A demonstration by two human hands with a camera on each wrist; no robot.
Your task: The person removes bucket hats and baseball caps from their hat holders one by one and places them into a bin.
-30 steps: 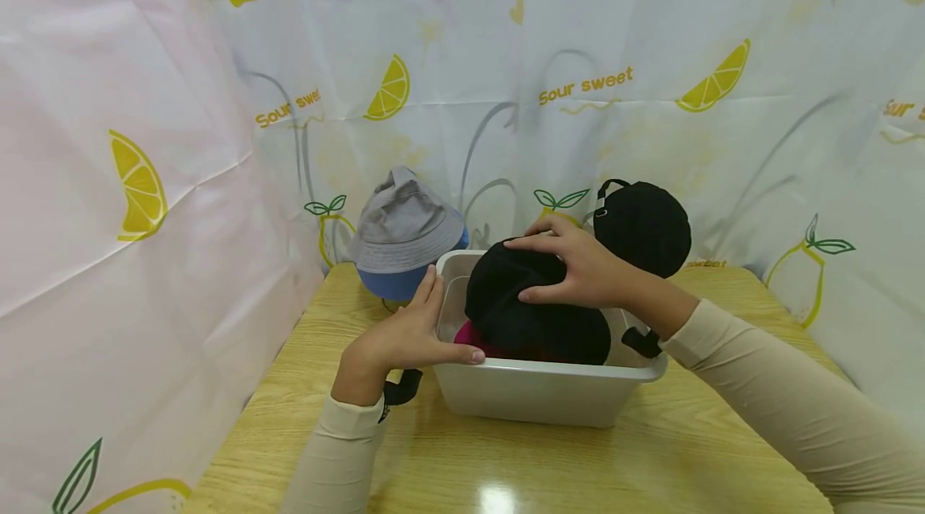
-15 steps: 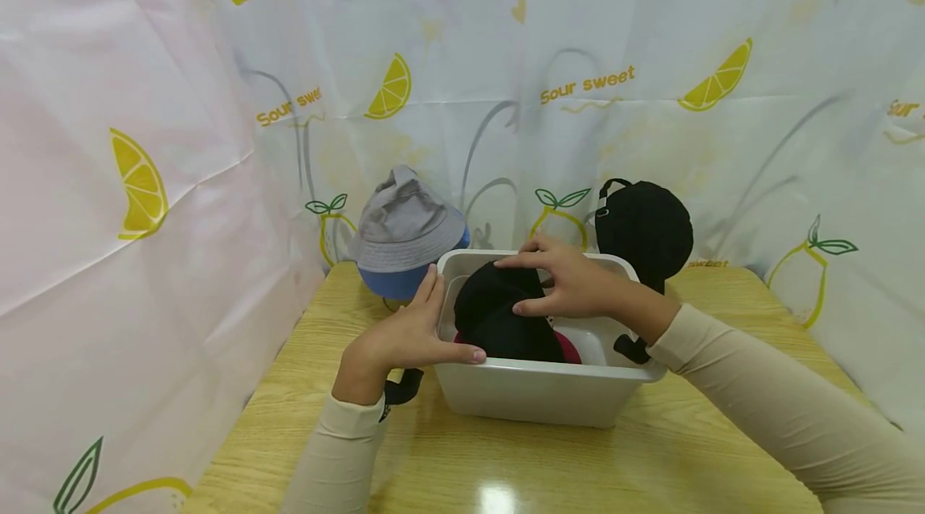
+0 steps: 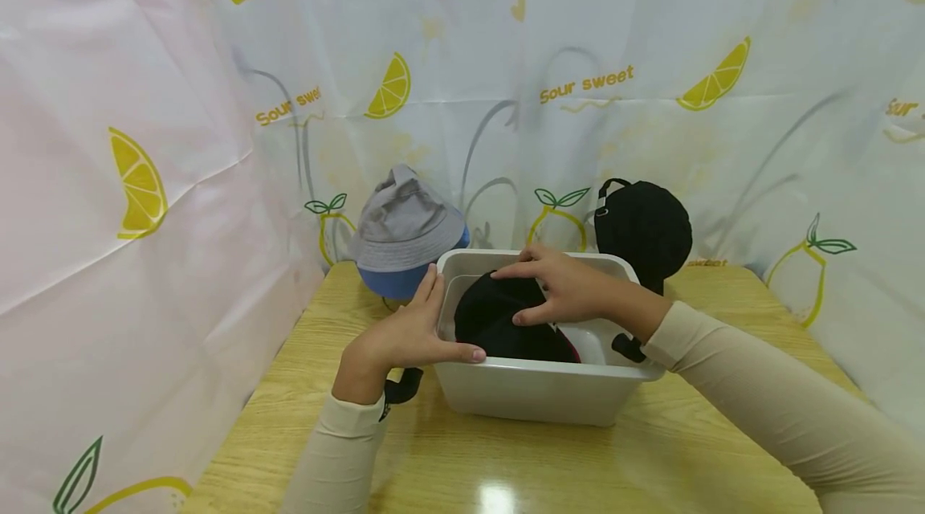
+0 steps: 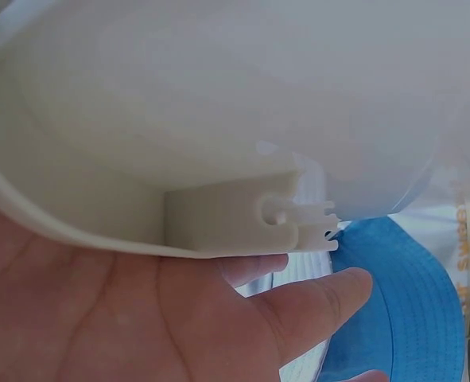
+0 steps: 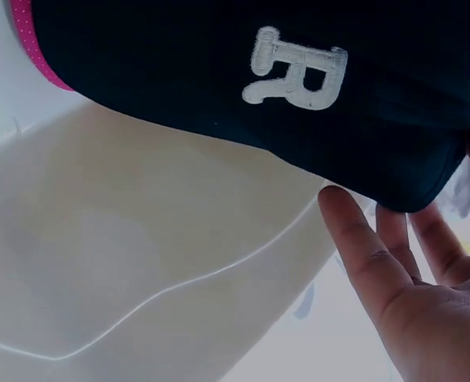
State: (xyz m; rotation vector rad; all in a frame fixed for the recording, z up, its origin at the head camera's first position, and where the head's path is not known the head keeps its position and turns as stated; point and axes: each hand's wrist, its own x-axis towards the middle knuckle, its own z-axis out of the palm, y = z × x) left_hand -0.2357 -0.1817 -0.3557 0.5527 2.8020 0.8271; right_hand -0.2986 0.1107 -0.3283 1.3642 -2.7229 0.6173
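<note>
A black cap (image 3: 499, 321) with a white embroidered R (image 5: 298, 68) lies at the left side of a whitish plastic bin (image 3: 535, 397). My right hand (image 3: 567, 285) touches the cap's upper right part, thumb and fingers spread apart. In the right wrist view, its fingertips (image 5: 338, 199) meet the cap's edge. A pink dotted edge (image 5: 29, 40) shows beside the black cap; whatever lies beneath is mostly hidden. My left hand (image 3: 401, 337) rests at the bin's left front corner, thumb along the front rim and fingers straight against the left side.
A grey bucket hat (image 3: 405, 221) sits over a blue hat (image 3: 397, 283) behind the bin's left side. Another black cap (image 3: 643, 229) stands behind its right side. The wooden table (image 3: 405, 466) meets a lemon-print cloth (image 3: 462, 96) at the back.
My right hand and the black cap have moved left, then lower into the bin. More of the bin's right floor shows, and less of the red-pink below the cap. The left hand stays put.
</note>
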